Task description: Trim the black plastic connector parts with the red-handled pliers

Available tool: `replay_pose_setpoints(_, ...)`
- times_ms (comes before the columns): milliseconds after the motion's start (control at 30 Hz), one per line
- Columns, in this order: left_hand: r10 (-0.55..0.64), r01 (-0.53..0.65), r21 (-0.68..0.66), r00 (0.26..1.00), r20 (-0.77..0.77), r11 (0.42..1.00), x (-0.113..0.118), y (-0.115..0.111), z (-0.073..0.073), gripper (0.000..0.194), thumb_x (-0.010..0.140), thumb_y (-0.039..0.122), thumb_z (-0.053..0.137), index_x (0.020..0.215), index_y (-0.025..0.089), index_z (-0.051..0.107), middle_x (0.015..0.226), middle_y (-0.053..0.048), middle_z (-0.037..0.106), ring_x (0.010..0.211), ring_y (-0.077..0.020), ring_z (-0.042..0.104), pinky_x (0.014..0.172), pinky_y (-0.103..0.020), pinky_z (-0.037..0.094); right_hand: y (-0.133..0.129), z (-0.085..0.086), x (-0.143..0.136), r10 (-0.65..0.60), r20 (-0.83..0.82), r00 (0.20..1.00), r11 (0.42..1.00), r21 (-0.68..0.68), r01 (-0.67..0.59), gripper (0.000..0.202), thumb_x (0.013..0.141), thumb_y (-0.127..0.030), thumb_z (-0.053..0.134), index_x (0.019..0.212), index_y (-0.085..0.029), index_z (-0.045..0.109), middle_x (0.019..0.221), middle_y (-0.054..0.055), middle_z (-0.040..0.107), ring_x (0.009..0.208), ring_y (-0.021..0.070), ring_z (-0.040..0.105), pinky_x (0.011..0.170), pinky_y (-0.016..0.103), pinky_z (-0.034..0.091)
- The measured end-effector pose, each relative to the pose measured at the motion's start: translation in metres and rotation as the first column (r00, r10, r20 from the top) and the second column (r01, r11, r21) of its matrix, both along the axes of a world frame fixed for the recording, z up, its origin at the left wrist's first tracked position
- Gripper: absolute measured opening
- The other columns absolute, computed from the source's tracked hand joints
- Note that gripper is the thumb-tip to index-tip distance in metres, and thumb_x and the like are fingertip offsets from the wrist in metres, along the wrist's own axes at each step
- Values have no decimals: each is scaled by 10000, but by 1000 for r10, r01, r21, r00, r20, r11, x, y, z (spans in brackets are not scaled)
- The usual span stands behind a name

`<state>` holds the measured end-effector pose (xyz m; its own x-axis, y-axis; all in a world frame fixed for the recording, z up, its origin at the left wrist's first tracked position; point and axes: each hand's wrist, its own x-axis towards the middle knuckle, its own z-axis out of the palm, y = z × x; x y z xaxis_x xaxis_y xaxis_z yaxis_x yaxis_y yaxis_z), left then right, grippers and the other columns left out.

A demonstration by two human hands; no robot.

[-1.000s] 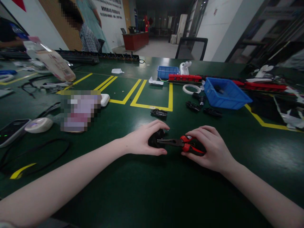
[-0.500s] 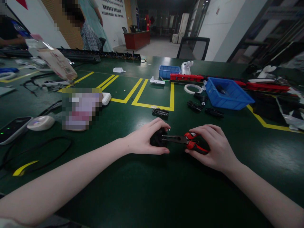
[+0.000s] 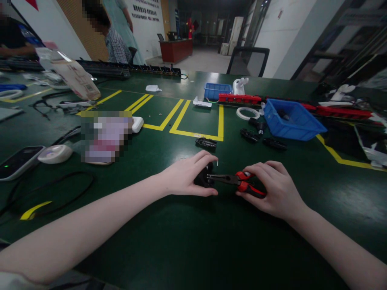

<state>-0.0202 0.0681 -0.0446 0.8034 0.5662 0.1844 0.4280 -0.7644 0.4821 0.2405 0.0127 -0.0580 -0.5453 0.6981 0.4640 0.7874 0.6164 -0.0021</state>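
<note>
Perhaps the main risk is a slip: the right hand holds the red-handled needle-nose pliers with their tips at the small black part, which the left hand clasps between thumb and fingers over the green tabletop. Too little bite or a loose clasp could send the tips into those nearby fingers, though whether the jaws pinch anything cannot be told.
</note>
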Motion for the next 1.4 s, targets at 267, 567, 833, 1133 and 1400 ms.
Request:
replay_pose_setpoints(267,55,-24,253,991,-118,967,4,2,-4,739,750,724,483,1140,98,521,1008,-112,619,900,-273,577,771,-380,390,3,3,1,-16,111,994,986,165,-3,435,753,-562,589,959,-182,538,832,98,668,800,270,611,910,498,362)
replay_pose_setpoints(567,-35,36,14,999,-28,999,3,4,-3,582,783,592,558,1159,152,499,1070,-91,608,943,-251,575,816,-380,427,0,4,-2,-3,150,989,982,185,-25,403,813,-526,527,974,-156,526,844,127,671,748,269,616,851,485,374)
replay_pose_setpoints(833,18,-17,-40,999,33,999,2,2,-3,718,757,530,636,1313,163,367,1164,-104,523,950,-250,565,785,-387,482,3,0,1,23,100,995,997,68,-30,410,839,-541,486,989,-160,509,859,112,654,744,241,599,778,426,402)
replay_pose_setpoints(1133,31,-31,3,999,37,1000,2,3,-5,729,763,550,626,1324,179,346,1171,-107,526,980,-265,560,805,-398,475,4,0,2,20,71,997,1000,10,-20,411,854,-525,474,1004,-143,501,862,103,637,731,215,586,768,402,419)
replay_pose_setpoints(1400,-57,56,-77,998,1,995,2,7,-3,653,781,609,571,1249,172,443,1180,-99,575,996,-271,572,845,-407,451,3,1,1,34,77,996,998,47,-38,402,855,-513,474,1000,-139,502,866,108,636,729,216,584,773,404,417)
